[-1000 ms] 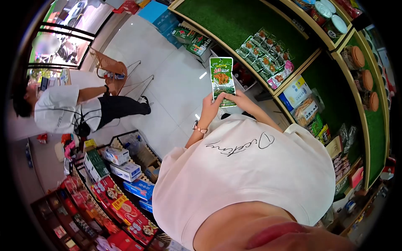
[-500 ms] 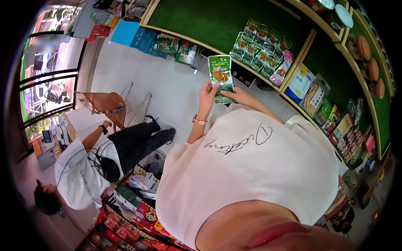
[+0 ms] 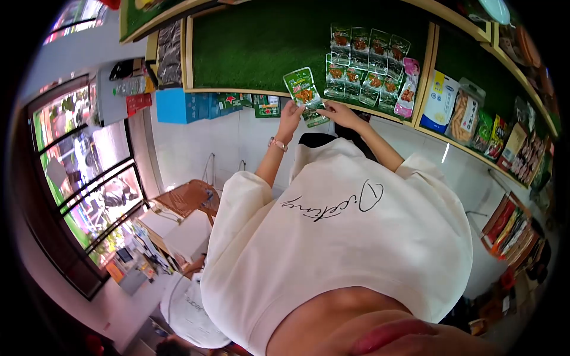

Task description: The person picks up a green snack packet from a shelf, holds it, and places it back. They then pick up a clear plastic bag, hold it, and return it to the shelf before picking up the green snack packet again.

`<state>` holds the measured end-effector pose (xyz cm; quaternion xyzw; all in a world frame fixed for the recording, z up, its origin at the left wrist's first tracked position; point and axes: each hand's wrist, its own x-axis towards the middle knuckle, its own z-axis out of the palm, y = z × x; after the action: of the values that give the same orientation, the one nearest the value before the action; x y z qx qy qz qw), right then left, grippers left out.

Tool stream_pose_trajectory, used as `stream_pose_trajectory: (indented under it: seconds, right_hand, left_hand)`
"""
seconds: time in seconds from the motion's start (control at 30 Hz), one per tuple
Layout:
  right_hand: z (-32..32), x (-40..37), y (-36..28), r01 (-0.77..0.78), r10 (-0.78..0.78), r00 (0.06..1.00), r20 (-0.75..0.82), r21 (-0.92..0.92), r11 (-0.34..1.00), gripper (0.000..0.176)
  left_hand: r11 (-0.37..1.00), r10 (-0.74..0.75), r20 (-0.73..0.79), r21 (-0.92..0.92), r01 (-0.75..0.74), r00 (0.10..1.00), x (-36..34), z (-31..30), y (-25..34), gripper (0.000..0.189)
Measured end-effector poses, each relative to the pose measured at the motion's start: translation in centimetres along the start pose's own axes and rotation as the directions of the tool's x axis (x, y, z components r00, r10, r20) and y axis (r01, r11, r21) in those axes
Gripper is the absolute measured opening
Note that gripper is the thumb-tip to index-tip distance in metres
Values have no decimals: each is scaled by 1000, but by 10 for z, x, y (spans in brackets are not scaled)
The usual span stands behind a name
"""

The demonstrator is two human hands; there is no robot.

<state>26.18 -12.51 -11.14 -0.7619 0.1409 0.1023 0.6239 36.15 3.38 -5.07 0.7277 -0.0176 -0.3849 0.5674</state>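
Note:
A green-topped snack packet (image 3: 304, 89) is tilted in front of the shelf edge. My left hand (image 3: 290, 114), with a watch at the wrist, is closed on its left side. On its lower right side my right hand (image 3: 337, 113) has its fingers pinched on the packet. Just to the right, similar green packets (image 3: 368, 59) lie in two rows on the green-lined shelf (image 3: 255, 44). A pink packet (image 3: 407, 89) lies at the right end of these rows.
Beyond a wooden divider (image 3: 426, 77) are more bagged snacks (image 3: 466, 113). Blue boxes (image 3: 178, 107) stand below the shelf at the left. A wicker chair (image 3: 193, 196) and a person in a white shirt (image 3: 193, 308) are at the lower left.
The view has turned, and the shelf now lies more level across the top. The packet has tilted to the left and appears nearer the shelf. The other person is now largely hidden.

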Motion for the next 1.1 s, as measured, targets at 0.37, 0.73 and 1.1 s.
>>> stream_pose_trajectory:
  seconds: [0.37, 0.73, 1.1]
  right_hand:
    - [4, 68, 73, -283, 268, 944, -193, -59, 957, 51]
    - [41, 85, 87, -390, 359, 856, -373, -10, 921, 46]
    - [68, 75, 73, -479, 529, 699, -481, 234, 846, 31]
  left_hand:
    - [916, -30, 161, 400, -37, 987, 179, -11, -70, 18]
    - [736, -126, 261, 672, -87, 957, 244, -4, -102, 35]
    - [256, -196, 380, 910, -326, 904, 245, -28, -82, 37]
